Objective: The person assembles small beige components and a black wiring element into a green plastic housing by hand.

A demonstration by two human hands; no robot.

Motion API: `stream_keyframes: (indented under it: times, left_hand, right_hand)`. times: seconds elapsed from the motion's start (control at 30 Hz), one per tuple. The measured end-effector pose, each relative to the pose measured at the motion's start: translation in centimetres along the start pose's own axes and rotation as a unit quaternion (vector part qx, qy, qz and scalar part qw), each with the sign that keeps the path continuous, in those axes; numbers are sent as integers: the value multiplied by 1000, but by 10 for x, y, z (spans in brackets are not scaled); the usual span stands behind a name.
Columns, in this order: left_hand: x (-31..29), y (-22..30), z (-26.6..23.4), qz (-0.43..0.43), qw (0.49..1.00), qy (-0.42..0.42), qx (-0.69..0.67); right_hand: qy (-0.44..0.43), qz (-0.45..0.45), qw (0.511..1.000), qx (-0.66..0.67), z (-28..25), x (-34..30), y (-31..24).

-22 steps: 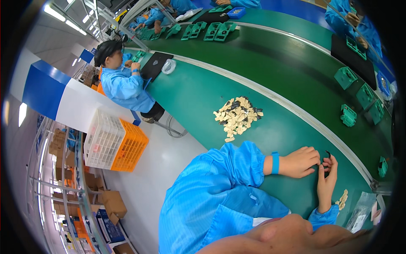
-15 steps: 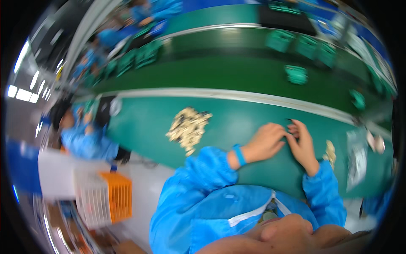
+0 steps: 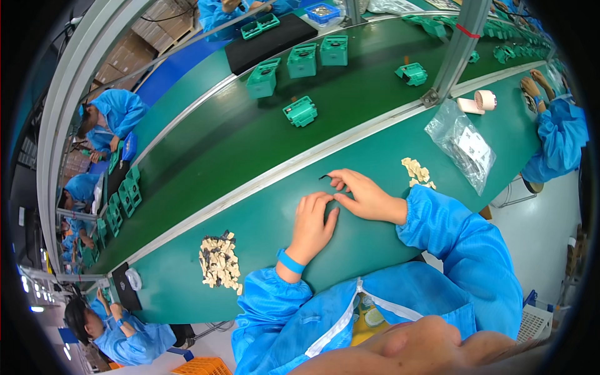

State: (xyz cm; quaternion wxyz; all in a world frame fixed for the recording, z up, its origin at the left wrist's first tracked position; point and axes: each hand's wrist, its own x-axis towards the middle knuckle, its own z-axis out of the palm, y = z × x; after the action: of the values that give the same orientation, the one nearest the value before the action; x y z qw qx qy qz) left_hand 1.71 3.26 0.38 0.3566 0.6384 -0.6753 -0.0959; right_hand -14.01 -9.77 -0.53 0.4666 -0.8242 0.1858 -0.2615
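Observation:
Over the green tabletop (image 3: 369,250) my two hands meet at the fingertips. A small, thin black piece (image 3: 325,177) pokes out from the fingertips of my right hand (image 3: 369,197), which is closed on it. My left hand (image 3: 312,226), with a blue band at the wrist, rests palm down, its thumb apart from its fingers and its fingertips by my right thumb. To the left lies a heap of small cream pieces (image 3: 219,265) with black bits among them. Beyond my right hand is a smaller group of cream pieces (image 3: 417,172).
A clear plastic bag (image 3: 462,147) and a pale roll (image 3: 485,100) lie at the right. Past a metal rail (image 3: 262,181), a dark green belt (image 3: 206,162) carries green housings (image 3: 300,111). A metal post (image 3: 461,50) rises from the rail. Co-workers sit on both sides.
The view has swung round to the right and sharpened, shifting the whole scene across it. My hands remain together, the black piece still at my right fingertips.

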Motion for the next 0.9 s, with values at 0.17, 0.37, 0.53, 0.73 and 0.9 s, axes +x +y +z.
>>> stream_keyframes:
  times: [0.17, 0.37, 0.53, 0.73, 0.9]
  left_hand:
    - [-1, -2, -1, 4, 1000, -8, 3]
    - [1, 3, 2, 21, 1000, -12, 16]
    - [-2, 5, 5, 7, 1000, 3, 24]
    - [-4, 6, 5, 13, 999, 13, 50]
    - [-1, 2, 3, 19, 998, 14, 51]
  right_hand:
    - [-9, 4, 1000, -5, 6, 3, 5]
    - [-1, -7, 999, -38, 2, 1, 5]
    - [8, -4, 999, -40, 6, 2, 10]
    - [-4, -10, 999, -33, 8, 3, 11]
    - [0, -3, 1000, -31, 4, 7, 6]
